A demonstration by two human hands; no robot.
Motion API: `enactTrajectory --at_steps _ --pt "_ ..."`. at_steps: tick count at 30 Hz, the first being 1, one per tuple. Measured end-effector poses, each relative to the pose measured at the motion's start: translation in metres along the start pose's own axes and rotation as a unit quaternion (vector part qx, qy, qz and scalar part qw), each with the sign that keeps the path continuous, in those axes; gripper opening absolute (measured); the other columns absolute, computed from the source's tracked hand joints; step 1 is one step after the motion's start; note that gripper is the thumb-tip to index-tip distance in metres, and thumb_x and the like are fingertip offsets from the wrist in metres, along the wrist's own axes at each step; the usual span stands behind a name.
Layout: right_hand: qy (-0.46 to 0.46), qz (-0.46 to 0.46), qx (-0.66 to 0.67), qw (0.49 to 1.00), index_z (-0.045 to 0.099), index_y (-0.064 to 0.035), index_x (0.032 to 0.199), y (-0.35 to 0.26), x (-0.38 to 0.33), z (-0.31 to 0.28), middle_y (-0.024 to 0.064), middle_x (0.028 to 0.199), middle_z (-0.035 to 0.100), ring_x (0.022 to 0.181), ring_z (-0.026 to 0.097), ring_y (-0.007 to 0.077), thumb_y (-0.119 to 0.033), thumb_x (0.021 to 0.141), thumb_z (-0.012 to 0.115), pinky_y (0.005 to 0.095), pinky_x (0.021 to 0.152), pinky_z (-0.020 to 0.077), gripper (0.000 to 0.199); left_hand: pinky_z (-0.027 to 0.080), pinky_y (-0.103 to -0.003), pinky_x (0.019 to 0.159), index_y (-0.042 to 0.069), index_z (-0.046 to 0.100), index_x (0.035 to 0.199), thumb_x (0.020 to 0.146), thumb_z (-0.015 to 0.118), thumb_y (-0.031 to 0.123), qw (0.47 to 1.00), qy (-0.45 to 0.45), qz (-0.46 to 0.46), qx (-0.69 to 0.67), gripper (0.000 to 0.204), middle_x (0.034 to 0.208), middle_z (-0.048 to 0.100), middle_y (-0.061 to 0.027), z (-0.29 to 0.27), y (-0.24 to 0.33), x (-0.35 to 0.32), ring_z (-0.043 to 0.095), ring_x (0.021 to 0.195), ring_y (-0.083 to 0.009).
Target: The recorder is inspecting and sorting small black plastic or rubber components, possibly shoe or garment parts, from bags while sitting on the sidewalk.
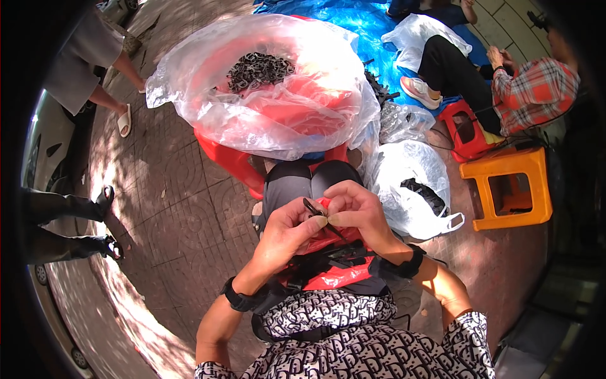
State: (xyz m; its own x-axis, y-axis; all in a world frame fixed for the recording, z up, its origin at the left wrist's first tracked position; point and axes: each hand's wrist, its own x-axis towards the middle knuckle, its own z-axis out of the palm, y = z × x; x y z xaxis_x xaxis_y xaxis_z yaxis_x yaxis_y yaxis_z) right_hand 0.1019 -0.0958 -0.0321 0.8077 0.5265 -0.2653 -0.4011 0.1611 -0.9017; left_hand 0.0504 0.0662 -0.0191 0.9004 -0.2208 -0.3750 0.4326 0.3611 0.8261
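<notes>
Black part (314, 209), a small dark loop, sat pinched between your two hands over your lap, near the middle of the frame. Your left hand (287, 235) had its fingers curled shut around the part's lower end, thumb pressed on top. Your right hand (356, 208) met it from three o'clock, thumb and forefinger closed on the same piece. Under both hands lay a red bag (334, 275) with more black pieces on it.

At twelve o'clock stood a red basin (233, 161) lined with clear plastic (303, 107), a heap of black parts (259, 68) in its middle. At three o'clock sat a white bag (410, 183) holding dark pieces, and past it an orange stool (508, 186). At one o'clock another person in a plaid shirt (536, 88) sat on a blue tarp (366, 22).

By my reading you were mid-way through working one piece with your fingertips, fitting or separating it. That next move would have called for a steady pinch from both hands and a small twist or pull, kept over the red bag so nothing dropped to the paving.
</notes>
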Motion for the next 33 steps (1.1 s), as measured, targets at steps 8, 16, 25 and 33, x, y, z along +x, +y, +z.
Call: enactTrajectory --at_steps 8,16,25,33 --pt "-0.061 -0.271 -0.399 0.874 0.056 -0.0035 0.066 -0.030 0.013 0.013 0.0080 0.055 0.050 0.048 0.050 0.0203 -0.008 0.063 0.063 0.0278 0.044 0.0379 0.009 0.040 -0.020 0.058 -0.002 0.055 0.100 0.076 0.062 0.011 0.965 0.014 0.091 0.244 0.029 0.067 0.054 -0.0002 0.010 -0.002 0.002 0.045 0.064 -0.0028" --pt "-0.013 -0.115 -0.306 0.945 0.060 -0.0010 0.068 -0.034 0.006 0.012 0.0027 0.057 0.057 0.051 0.050 0.0035 -0.006 0.067 0.063 0.0207 0.044 0.0375 0.006 0.041 -0.022 0.059 -0.001 0.056 0.096 0.075 0.064 0.013 0.962 0.038 0.114 0.246 0.027 0.074 0.057 -0.0034 0.010 -0.004 -0.005 0.049 0.065 -0.0066" --pt "0.011 -0.102 -0.165 0.981 0.060 -0.0006 0.069 -0.030 -0.007 0.013 0.0005 0.056 0.056 0.048 0.048 0.0026 -0.001 0.066 0.066 0.0171 0.043 0.0352 0.006 0.044 -0.025 0.059 0.000 0.056 0.092 0.074 0.064 0.009 0.932 0.053 0.183 0.309 0.022 0.077 0.058 -0.0088 0.015 0.000 -0.016 0.054 0.065 -0.0126" --pt "-0.034 0.040 -0.105 0.993 0.060 -0.0010 0.071 -0.036 -0.009 -0.001 0.0021 0.057 0.056 0.047 0.049 0.0046 -0.005 0.070 0.065 0.0170 0.042 0.0368 0.006 0.046 -0.027 0.063 -0.002 0.054 0.093 0.075 0.062 0.009 0.920 0.037 0.202 0.334 0.022 0.079 0.058 -0.0112 0.016 0.003 -0.017 0.058 0.068 -0.0195"
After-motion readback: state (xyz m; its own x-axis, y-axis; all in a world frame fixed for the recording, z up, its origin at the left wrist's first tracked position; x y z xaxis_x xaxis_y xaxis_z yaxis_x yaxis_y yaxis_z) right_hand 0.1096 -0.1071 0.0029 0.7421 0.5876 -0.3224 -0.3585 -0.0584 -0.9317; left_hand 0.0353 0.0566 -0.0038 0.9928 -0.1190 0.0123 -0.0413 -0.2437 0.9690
